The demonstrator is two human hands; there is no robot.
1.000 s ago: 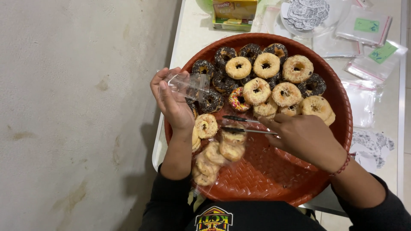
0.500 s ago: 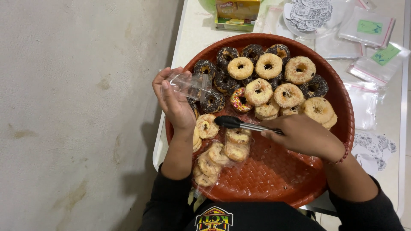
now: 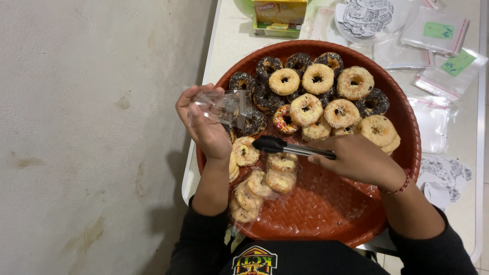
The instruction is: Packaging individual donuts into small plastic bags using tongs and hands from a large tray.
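Observation:
A round red woven tray (image 3: 326, 209) rests on my lap and holds several small doughnuts, some chocolate-coated (image 3: 267, 66), some pale and sugared (image 3: 355, 82). My left hand (image 3: 204, 122) holds a clear plastic bag (image 3: 226, 106) up over the tray's left rim. My right hand (image 3: 359, 160) grips black-tipped metal tongs (image 3: 290, 147), whose tips point left and hover above doughnuts in clear bags (image 3: 280, 173) at the tray's near left. More bagged doughnuts (image 3: 247, 198) lie along that rim.
A white table (image 3: 229, 46) lies under the far side of the tray. On it are a yellow-green carton (image 3: 280, 18), clear bags with green labels (image 3: 448, 66) and sheets of round stickers (image 3: 364, 15). A pale wall fills the left.
My right hand has moved the tongs up and slightly left, off the bagged doughnuts. My left hand has kept the clear bag raised in about the same place.

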